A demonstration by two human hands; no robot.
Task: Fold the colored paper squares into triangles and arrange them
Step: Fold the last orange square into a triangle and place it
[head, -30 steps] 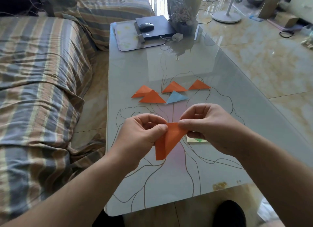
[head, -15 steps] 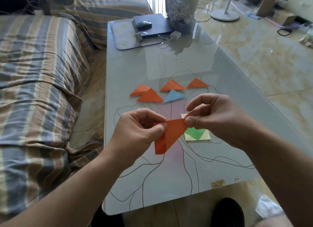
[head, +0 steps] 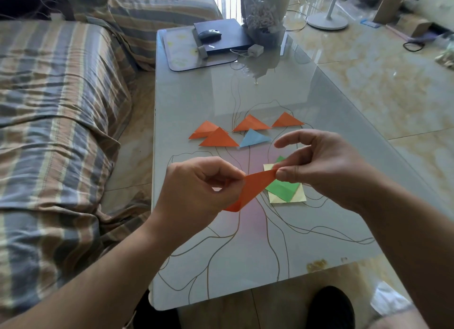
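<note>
A folded orange paper (head: 253, 190) hangs above the glass table (head: 245, 267). My left hand (head: 196, 191) pinches its left part. My right hand (head: 319, 166) pinches its right tip with thumb and finger, the other fingers spread. Under it lie a green paper (head: 282, 188) on a pale yellow square (head: 298, 197). Farther back sit folded triangles: several orange ones (head: 218, 138) and a light blue one (head: 254, 138).
A striped sofa (head: 56, 107) runs along the table's left side. At the table's far end are a dark laptop (head: 221, 36) with a mouse (head: 210, 34), a mat (head: 181, 51), a wrapped bouquet (head: 264, 14) and a white charger (head: 255, 50). A fan base (head: 328, 21) stands on the floor.
Both hands have moved slightly apart and the orange paper now stretches flatter between them. The green and yellow papers, earlier mostly hidden under my right hand, are now in view.
</note>
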